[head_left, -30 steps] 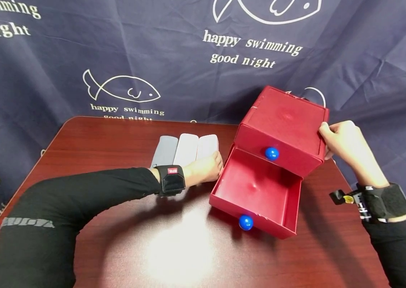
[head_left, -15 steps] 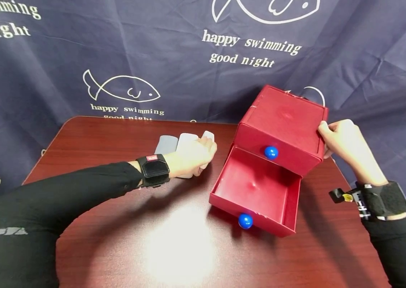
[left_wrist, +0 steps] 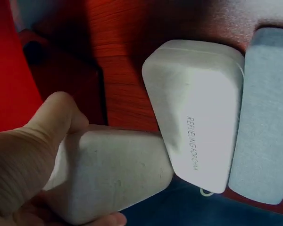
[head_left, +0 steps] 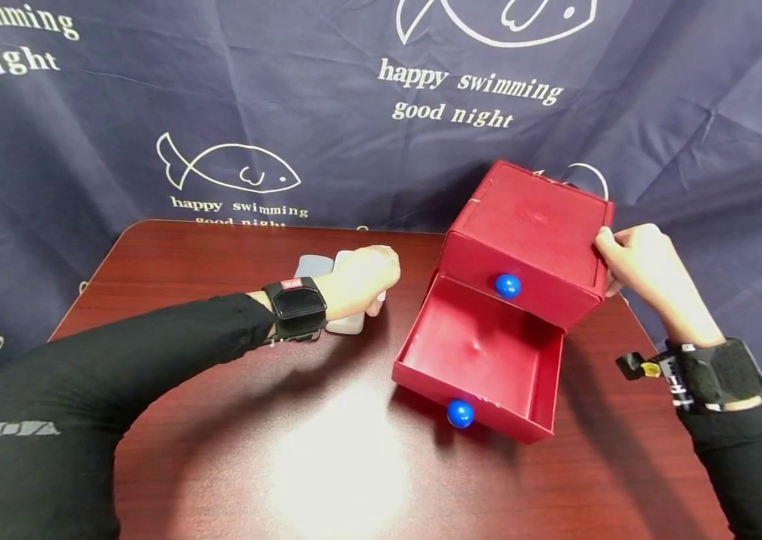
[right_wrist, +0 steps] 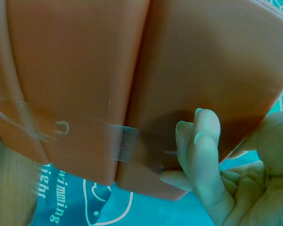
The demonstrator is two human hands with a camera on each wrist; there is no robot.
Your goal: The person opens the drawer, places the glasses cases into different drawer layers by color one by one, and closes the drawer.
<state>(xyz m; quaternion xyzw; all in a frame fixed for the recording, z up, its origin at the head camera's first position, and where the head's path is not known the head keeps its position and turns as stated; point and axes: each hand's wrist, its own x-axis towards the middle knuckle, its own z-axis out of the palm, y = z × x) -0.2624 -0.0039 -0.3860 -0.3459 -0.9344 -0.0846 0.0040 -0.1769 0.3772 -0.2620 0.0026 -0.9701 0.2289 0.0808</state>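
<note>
My left hand (head_left: 362,279) grips a white glasses case (left_wrist: 118,169), its thumb along one side and fingertips showing below. The far end of that case meets a second white glasses case (left_wrist: 198,113), which has small lettering on it. Beyond lies a grey glasses case (left_wrist: 264,113), side by side with the second. On the right, my right hand (head_left: 647,266) holds the top side edge of a red two-drawer box (head_left: 536,217), thumb on top and bent fingers against the side wall. Its lower drawer (head_left: 478,349) is pulled out and bare inside.
Each drawer front has a blue ball knob (head_left: 508,286). Beneath everything is a reddish wooden table (head_left: 219,457) with a bright glare spot. A dark blue curtain (head_left: 327,90) with fish prints hangs behind its far edge.
My left hand has moved back and left from beside the red box onto the right-hand white glasses case, and the case has turned. The right hand keeps its hold on the box.
</note>
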